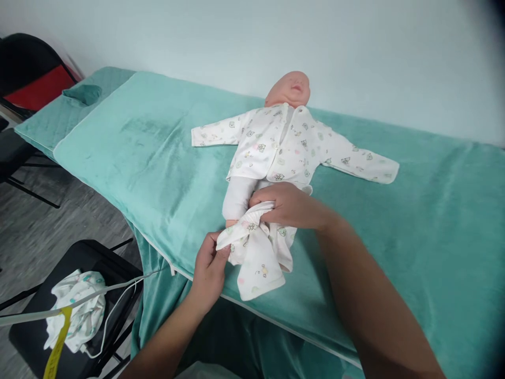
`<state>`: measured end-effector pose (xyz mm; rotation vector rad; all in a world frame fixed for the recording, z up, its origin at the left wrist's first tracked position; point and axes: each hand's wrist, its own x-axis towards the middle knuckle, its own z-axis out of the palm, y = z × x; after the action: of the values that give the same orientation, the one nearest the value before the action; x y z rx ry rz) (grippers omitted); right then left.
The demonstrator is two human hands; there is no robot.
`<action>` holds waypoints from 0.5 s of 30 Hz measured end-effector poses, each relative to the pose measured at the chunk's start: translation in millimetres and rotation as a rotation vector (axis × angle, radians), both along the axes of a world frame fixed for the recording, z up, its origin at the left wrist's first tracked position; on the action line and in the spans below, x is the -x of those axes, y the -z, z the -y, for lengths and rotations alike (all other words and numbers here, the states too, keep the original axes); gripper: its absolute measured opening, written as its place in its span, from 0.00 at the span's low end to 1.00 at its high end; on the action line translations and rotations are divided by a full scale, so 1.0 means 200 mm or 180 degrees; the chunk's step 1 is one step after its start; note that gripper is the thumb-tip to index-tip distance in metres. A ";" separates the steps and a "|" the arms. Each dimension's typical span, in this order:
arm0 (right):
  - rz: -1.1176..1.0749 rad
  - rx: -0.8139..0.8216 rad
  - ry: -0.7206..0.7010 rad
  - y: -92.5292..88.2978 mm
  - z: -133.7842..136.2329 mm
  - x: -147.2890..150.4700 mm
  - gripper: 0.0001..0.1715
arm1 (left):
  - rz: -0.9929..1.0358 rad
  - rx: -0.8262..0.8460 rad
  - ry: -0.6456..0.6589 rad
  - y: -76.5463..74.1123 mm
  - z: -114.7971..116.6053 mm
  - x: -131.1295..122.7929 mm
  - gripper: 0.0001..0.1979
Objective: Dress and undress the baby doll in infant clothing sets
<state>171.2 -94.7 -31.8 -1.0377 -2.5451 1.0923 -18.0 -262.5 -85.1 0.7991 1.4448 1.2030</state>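
Note:
A baby doll (288, 90) lies on its back, dressed in a white printed jacket (256, 150) with both sleeves spread wide. White printed baby pants (262, 271) are bunched around its lower legs. My left hand (210, 268) pinches the edge of the pants at the doll's foot end. Higher up, my right hand (286, 204) grips the gathered waistband between the legs, fingers curled into the cloth. The doll's white cloth-covered thigh (239, 197) shows above the pants. Its feet are hidden by the fabric.
The doll rests on a bed with a teal cover (158, 142), set against a white wall (221, 42). At the lower left, a black chair (84, 258) bears a crumpled printed cloth (84, 310). A white cable and a yellow strap (59, 345) cross in front of it.

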 end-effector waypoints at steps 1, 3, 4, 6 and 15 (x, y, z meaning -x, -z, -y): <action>-0.0038 0.0084 0.0033 0.00 0.00 0.00 0.09 | -0.0097 -0.0119 -0.0029 0.01 -0.02 0.00 0.17; -0.0086 0.0202 0.0063 0.00 -0.01 -0.01 0.10 | -0.0261 -0.0383 -0.0095 0.05 -0.06 -0.01 0.17; -0.0100 0.0232 0.0069 0.00 -0.02 -0.02 0.09 | -0.0327 -0.0514 -0.0135 0.06 -0.08 -0.01 0.18; -0.0088 0.0261 0.0055 0.00 -0.02 -0.03 0.09 | -0.0425 -0.0712 -0.0232 0.09 -0.12 -0.01 0.19; 0.0093 0.0117 0.0148 0.00 -0.02 -0.02 0.17 | -0.0883 -0.1026 -0.0335 0.14 -0.37 0.08 0.19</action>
<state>175.7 -90.9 -31.7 -1.1243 -2.5190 1.1239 -33.3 -188.5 -112.3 1.1588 1.5506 1.4734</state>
